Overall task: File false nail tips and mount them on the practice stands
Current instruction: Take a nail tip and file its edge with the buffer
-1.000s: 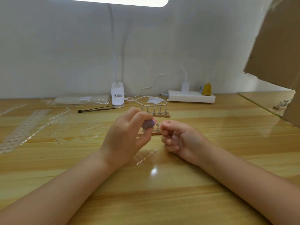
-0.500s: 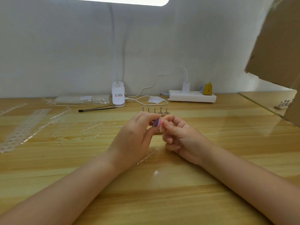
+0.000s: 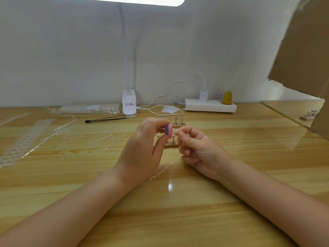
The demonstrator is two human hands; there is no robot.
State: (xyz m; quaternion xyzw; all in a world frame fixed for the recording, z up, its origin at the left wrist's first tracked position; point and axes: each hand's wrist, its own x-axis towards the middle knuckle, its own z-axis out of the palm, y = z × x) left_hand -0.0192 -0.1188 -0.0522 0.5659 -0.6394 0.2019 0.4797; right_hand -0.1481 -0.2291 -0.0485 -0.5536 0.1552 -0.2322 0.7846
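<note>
Since half second ago: left hand [image 3: 140,148] raised file block [image 3: 168,129], now edge-on to right hand [image 3: 197,148]. Left fingers clamped on block; right fingers pinched, presumably on nail tip, too small to confirm. Filing likely underway; practice stands [image 3: 175,123] behind, on tabletop [image 3: 178,211].

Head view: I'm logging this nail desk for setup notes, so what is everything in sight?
table: one, light wood.
practice stands: two wooden bases with metal pegs, centre, behind the hands.
file block: one, purple-pink, in left fingers.
clear strips: several, scattered centre and left.
lamp clip: one, white, rear.
power strip: one, white, rear right.
cardboard: one, brown, right.
left hand: grips file block.
right hand: fingers pinched, content unclear.
</note>
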